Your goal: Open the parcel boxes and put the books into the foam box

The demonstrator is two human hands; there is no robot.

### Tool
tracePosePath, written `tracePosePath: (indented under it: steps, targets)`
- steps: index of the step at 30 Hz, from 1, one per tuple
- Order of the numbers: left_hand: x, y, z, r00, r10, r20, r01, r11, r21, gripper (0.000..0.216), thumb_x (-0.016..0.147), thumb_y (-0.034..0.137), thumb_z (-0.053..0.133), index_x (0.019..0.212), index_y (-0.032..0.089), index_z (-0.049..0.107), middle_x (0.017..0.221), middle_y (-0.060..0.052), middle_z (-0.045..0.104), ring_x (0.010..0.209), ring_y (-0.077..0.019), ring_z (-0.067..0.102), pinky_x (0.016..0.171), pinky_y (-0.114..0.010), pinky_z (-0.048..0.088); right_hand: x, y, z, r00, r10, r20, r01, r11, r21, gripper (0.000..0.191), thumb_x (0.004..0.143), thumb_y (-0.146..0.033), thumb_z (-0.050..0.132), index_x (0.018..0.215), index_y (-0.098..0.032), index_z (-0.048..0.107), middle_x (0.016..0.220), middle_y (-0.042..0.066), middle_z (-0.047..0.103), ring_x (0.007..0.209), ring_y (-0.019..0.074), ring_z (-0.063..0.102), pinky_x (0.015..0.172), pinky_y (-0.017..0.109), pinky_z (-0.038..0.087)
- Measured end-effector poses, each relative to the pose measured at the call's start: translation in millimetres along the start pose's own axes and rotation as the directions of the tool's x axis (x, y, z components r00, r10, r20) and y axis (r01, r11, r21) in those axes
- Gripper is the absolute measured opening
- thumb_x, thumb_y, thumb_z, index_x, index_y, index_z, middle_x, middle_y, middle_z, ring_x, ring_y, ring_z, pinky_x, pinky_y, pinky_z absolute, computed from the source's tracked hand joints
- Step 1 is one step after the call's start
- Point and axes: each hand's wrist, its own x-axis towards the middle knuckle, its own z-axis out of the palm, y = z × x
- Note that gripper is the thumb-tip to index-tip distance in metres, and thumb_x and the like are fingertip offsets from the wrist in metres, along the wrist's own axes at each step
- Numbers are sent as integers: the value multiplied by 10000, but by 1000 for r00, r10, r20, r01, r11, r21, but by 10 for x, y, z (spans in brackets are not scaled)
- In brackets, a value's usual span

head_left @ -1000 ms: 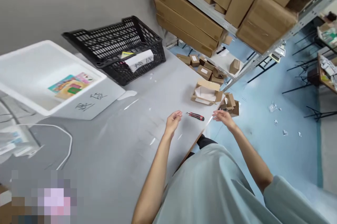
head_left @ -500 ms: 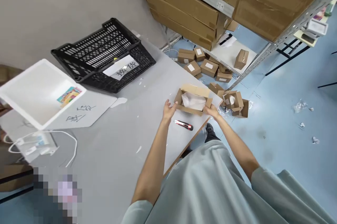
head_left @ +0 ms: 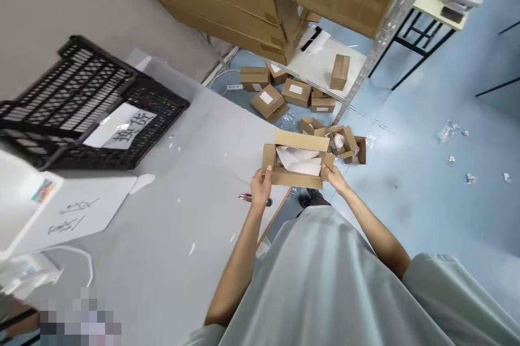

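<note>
An open brown cardboard box [head_left: 296,177] with white paper inside is held over the table's right edge. My left hand [head_left: 261,187] grips its left end, fingers closed on the side. My right hand [head_left: 333,178] grips its right end. A red and black utility knife [head_left: 245,197] lies on the grey table [head_left: 190,200] just under my left hand, partly hidden by it.
A black plastic crate [head_left: 81,102] with a paper label stands at the table's left. A white lid with handwriting [head_left: 81,210] lies beside it. Small cardboard boxes [head_left: 284,94] litter the blue floor under metal shelving [head_left: 382,32] stacked with large cartons.
Both hands reached forward from the knife, took hold of the open box and have lifted it toward me. The view has swung to the right.
</note>
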Motion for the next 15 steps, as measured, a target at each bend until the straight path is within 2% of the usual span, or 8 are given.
tracePosePath:
  steps: [2,5,9,12,15]
  targets:
    - [-118,66,326,992,87,90,-85,996,-25,430,1030,614,610,950,210,732,874,-60,750,861,-240,705,820,-338,569,-211,40,-360,995,-1,-98,1,1000,8,415,905,-537,653,1146,-203,703,997,66,769,953,260,728,822,381,650]
    - [-300,155,867,952,183,247,-168,982,-82,429,1056,595,566,1001,208,742,1007,-97,790,956,-260,741,879,-358,585,-562,134,-868,967,18,-255,-8,999,42,435,875,-551,669,1131,-201,697,1022,70,771,971,250,727,810,355,646]
    - [-552,257,1462,881,203,428,-197,979,-58,378,1058,541,569,956,218,736,992,-102,790,950,-274,752,913,-382,585,-851,239,-1467,896,111,-429,-66,991,119,424,866,-548,701,1115,-205,706,1074,94,792,1041,268,750,806,350,663]
    - [-671,312,1761,831,140,539,-164,986,-4,355,1064,531,579,978,226,739,988,-98,798,949,-280,765,906,-385,588,-786,273,-1848,854,185,-487,-114,979,171,368,875,-504,724,1096,-211,713,1100,104,804,1085,282,766,812,359,681]
    - [-654,381,2052,821,43,570,-102,992,71,314,1054,523,634,1042,235,757,1049,-109,822,1065,-307,782,967,-398,589,-472,279,-2147,858,231,-459,-159,969,190,321,894,-478,743,1077,-215,720,1108,106,815,1102,279,781,835,362,693]
